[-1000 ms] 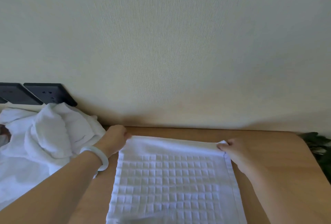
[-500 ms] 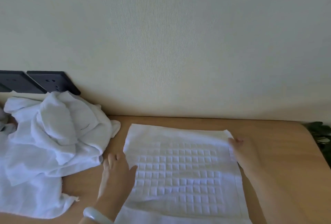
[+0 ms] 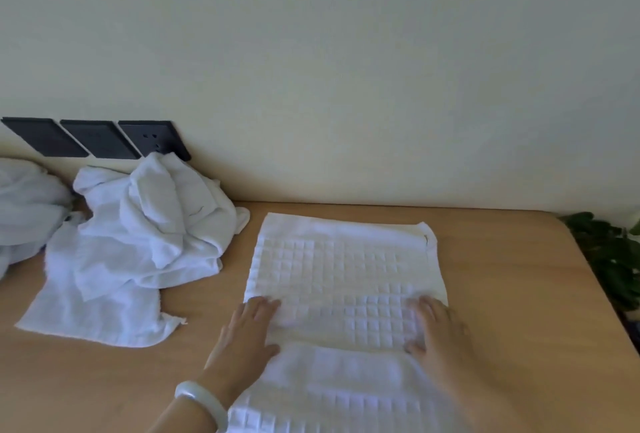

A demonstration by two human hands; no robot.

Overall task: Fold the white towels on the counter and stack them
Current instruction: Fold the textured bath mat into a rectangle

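Note:
A white waffle-weave towel [image 3: 339,270] lies spread flat on the wooden counter [image 3: 512,294], its near part reaching the bottom of the view. My left hand [image 3: 246,335] rests flat with straight fingers on the towel's left edge, a pale bangle on its wrist. My right hand [image 3: 440,332] lies flat on the towel's right edge at about the same height. A pile of crumpled white towels [image 3: 138,245] sits to the left, apart from the flat one.
Another bunched white cloth [image 3: 24,207] lies at the far left. Dark socket plates [image 3: 97,138] are on the wall behind the pile. A green plant [image 3: 613,256] stands past the counter's right edge. The wall runs close behind the towel.
Both hands have slid from the towel's far corners toward me along its side edges and now lie flat lower down. The view has tilted down, showing more counter.

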